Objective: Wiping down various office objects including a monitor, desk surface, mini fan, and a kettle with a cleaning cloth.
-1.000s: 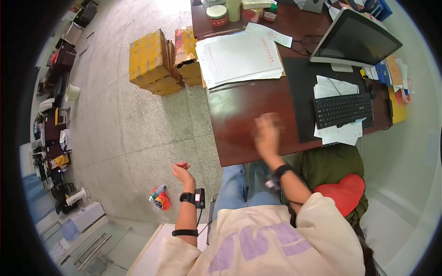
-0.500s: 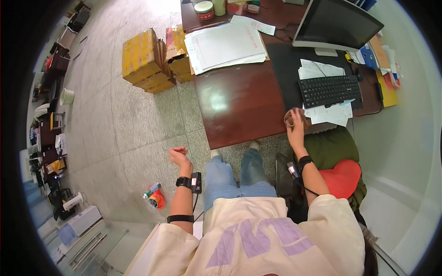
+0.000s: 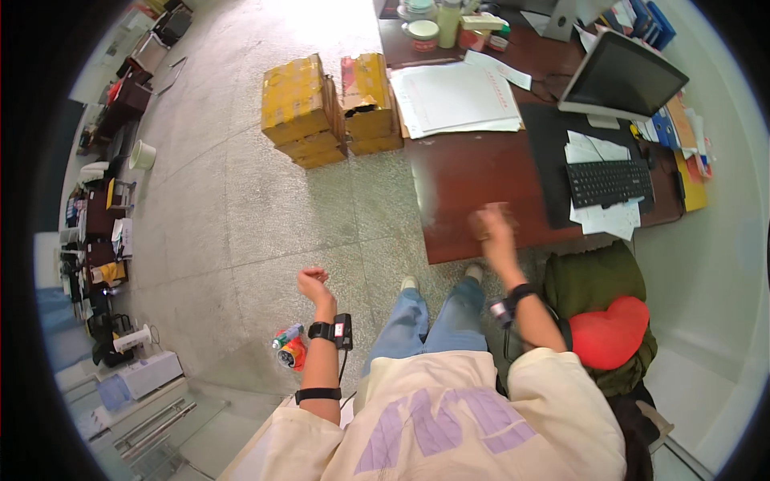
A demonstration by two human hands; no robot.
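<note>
My right hand is over the front part of the brown desk, smeared by motion. Its fingers are closed round a small, round brown object, mostly hidden by the fingers and too blurred to name. My left hand hangs above the stone floor, left of my legs. Its fingers are curled in loosely and nothing shows in them. A stack of white papers lies on the desk beyond my right hand. To the right are a black keyboard and a monitor.
Taped cardboard boxes are stacked on the floor left of the desk. A red heart-shaped cushion and a dark green cushion lie on a seat at my right. Bottles and a red bag sit on the floor near my left forearm.
My right hand has moved left from the black mat's edge to over the bare desktop, carrying the brown object. The view has shifted, so the desk appears further right. The left hand stays curled.
</note>
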